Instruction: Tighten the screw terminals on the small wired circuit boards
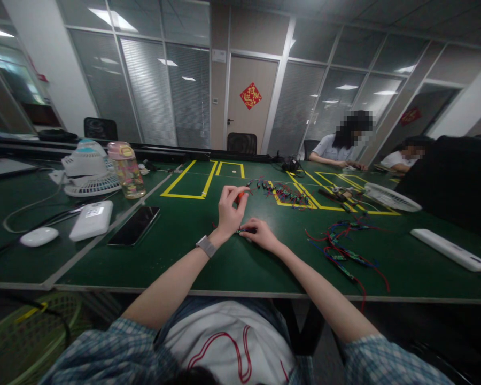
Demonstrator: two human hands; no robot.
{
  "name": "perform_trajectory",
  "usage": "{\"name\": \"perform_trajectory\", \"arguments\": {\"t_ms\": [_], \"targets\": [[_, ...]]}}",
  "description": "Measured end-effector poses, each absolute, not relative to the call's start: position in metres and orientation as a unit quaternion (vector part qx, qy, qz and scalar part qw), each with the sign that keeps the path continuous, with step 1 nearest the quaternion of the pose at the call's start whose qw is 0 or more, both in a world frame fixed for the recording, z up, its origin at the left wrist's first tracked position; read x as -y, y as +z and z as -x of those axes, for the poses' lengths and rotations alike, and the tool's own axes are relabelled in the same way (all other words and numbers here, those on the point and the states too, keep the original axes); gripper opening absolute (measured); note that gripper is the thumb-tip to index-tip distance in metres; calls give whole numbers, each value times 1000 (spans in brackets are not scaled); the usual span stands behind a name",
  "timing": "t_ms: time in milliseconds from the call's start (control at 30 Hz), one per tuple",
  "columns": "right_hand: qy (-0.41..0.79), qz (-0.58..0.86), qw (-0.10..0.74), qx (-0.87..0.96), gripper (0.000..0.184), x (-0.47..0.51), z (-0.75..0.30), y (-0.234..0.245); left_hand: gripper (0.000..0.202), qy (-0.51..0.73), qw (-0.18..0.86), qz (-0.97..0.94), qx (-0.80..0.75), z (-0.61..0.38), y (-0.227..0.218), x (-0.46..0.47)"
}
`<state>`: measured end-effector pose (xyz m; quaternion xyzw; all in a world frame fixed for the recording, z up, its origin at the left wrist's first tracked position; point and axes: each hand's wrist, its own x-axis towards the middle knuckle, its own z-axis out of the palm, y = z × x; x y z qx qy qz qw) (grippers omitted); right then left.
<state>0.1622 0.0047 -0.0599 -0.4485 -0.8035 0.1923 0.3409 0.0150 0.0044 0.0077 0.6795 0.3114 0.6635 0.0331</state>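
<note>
My left hand [229,208] is raised above the green table [184,251], its fingers pinched on a small orange-handled tool [241,195] that points down. My right hand [260,233] rests on the table just right of it, fingers closed on a small dark part [243,231] with thin wires. A watch sits on my left wrist. A heap of small green boards with red and blue wires [342,251] lies to the right of my right hand. A row of similar small parts [286,193] lies farther back by the yellow tape lines.
A black phone [134,225], a white power bank [91,220], a white mouse [39,236], a drinks bottle [126,170] and a white fan [88,168] stand at the left. A white bar [451,249] lies at the right. Two people sit at the far right side.
</note>
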Motion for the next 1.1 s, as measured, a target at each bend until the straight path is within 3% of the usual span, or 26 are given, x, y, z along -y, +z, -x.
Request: {"name": "perform_trajectory", "arguments": {"t_ms": [200,433,700,967,1100], "targets": [[191,449,345,802,17,-4,-162,-60,17,673,35,-667,-317,-15,6,-7],[191,449,339,804,18,-5,-162,-60,21,671,164,-659,-297,-16,3,-9],[191,452,339,803,18,-3,-162,-58,9,683,58,-656,-315,-15,8,-6],[190,453,336,803,18,-3,-161,-57,27,676,164,-653,-299,-14,6,-9],[193,454,338,801,19,-2,-161,-57,20,673,102,-667,-304,-12,8,-7]]}}
